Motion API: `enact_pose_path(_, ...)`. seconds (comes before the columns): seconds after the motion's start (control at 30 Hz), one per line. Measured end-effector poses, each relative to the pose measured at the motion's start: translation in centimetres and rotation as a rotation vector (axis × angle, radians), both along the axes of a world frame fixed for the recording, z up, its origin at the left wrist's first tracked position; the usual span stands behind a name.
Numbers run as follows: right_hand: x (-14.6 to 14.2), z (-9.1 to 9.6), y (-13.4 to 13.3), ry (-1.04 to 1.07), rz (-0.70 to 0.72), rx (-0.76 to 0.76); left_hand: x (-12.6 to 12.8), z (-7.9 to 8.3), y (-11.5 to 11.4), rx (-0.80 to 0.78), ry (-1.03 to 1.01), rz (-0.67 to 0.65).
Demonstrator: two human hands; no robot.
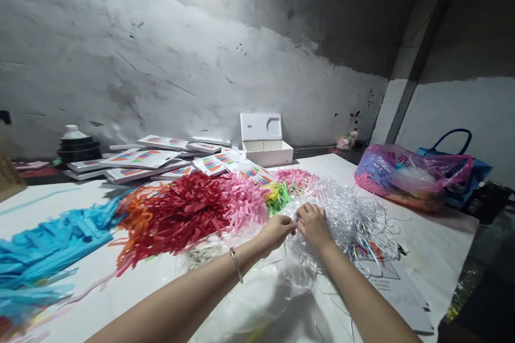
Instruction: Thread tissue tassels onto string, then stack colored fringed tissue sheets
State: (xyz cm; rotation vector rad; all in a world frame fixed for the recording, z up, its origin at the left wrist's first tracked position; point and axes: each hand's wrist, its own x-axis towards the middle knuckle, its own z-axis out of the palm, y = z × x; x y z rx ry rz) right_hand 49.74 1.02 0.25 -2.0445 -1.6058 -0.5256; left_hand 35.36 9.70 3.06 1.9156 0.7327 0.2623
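My left hand [277, 231] and my right hand [314, 226] meet at the near left side of a heap of shiny silver tinsel strands [352, 217]. Fingertips of both are pinched close together on thin strands, and the exact spot of the grip is partly hidden. Crumpled clear plastic [295, 273] spreads below them. Just behind the hands lie green paper strips [281, 198] and a yellow bunch [272, 191]. To the left are fringed bunches in pink [245, 201], dark red [193, 211], orange [142, 211] and blue [60, 233].
Flat printed boxes [140, 158] pile up along the wall, beside an open white box [269, 153]. A pink plastic bag [396, 174] of coloured strips stands right, before a blue handbag [477, 166]. A printed sheet [396, 292] lies by my right forearm.
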Motion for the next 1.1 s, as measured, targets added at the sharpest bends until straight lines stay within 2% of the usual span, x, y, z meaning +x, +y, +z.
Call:
enact_pose_path(0.13,1.7,0.1,1.1,0.01,-0.014,0.004,-0.9,-0.7,-0.4,-0.11,-0.12,0.046)
enact_pose_path(0.37,2.9,-0.5,1.1,0.079,0.051,-0.008,-1.5,-0.6,-1.1,-0.217,-0.3,0.069)
enact_pose_path(0.53,3.4,-0.8,0.1,0.117,0.121,-0.049,-1.1,-0.2,0.6,-0.218,-0.271,0.054)
enact_pose_path(0.67,3.8,-0.6,-0.8,0.109,0.123,-0.073,-0.5,0.2,1.7,-0.184,-0.218,0.039)
enact_pose_path(0.97,5.4,-1.7,-0.6,0.12,0.089,-0.062,-0.2,-0.5,-0.9,0.026,-0.02,-0.037)
enact_pose_path(1.03,6.2,-1.7,-1.1,0.132,0.069,-0.047,-0.7,0.0,-0.3,0.086,0.081,-0.102)
enact_pose_path(1.1,7.2,-1.3,-2.0,0.147,0.027,-0.025,-1.5,1.0,1.3,0.16,0.187,-0.172)
